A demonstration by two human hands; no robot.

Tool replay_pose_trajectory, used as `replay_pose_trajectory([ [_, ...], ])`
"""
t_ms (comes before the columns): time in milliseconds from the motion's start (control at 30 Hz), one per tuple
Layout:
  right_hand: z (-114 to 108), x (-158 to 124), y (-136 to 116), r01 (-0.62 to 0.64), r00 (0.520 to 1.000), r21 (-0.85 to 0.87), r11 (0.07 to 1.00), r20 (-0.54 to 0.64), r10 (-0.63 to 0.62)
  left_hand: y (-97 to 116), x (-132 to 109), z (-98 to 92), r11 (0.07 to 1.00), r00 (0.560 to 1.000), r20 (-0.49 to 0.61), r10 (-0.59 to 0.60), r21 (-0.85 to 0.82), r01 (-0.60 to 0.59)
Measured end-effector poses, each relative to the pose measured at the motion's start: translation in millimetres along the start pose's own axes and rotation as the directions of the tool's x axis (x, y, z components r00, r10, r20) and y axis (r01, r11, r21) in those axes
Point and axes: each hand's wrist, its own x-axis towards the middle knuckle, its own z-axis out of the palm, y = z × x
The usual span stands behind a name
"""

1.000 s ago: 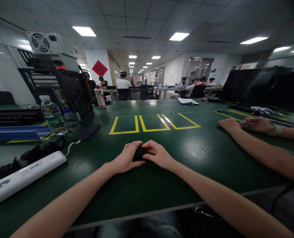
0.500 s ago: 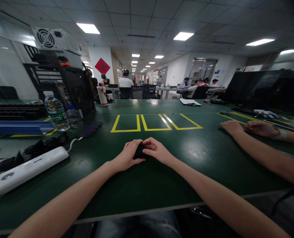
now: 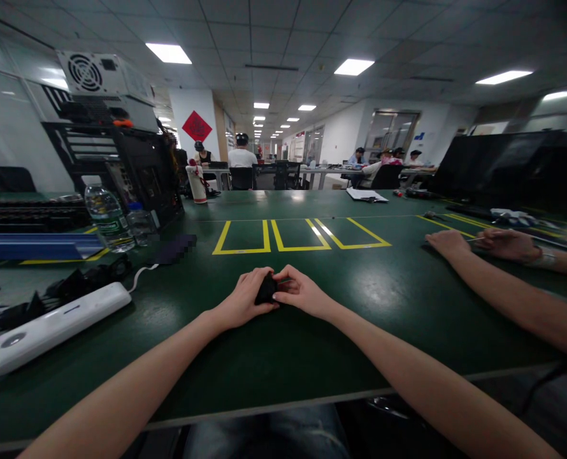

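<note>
Black object [image 3: 265, 291] sits in the left hand [image 3: 243, 298] at the near bench [image 3: 293, 360], fingers curled round it, seemingly for steadiness; the right hand [image 3: 304, 294] bends narrowed fingers against its right side, grip unclear.

Your bench [image 3: 383, 344] has a smooth green top, glossy enough to throw back the ceiling lights. The black lump [image 3: 265, 291] you hold looks dull and matt; you can't tell its material here. To your left, the power strip [image 3: 64, 326] looks like smooth white plastic, the bottle [image 3: 107, 215] clear, shiny plastic. Your jeans [image 3: 264, 437] are faded cloth; the sheets [image 3: 366, 194] ahead look like white paper.
</note>
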Motion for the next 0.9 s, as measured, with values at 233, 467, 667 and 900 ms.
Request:
replay_pose_trajectory([
  [233,2.5,7.0,1.2,-0.012,0.999,-0.029,1.000,-0.034,0.011,0.5,-2.9,-4.3,1.000,1.000,0.006,0.001,0.011,-0.001],
  [467,2.9,4.4,-0.6,-0.034,0.999,-0.053,0.998,0.013,0.035,-2.2,-3.5,-3.7,1.000,1.000,0.003,-0.004,0.012,0.004],
  [667,3.1,3.8,4.2,-0.007,0.999,-0.040,0.999,0.035,0.008,-4.2,-3.3,-2.5,1.000,1.000,-0.001,-0.010,0.013,0.010],
  [900,4.2,8.7,8.1,-0.009,0.999,-0.052,0.999,-0.033,0.008,-2.3,-3.9,-4.2,1.000,1.000,0.009,-0.008,0.004,0.008],
])
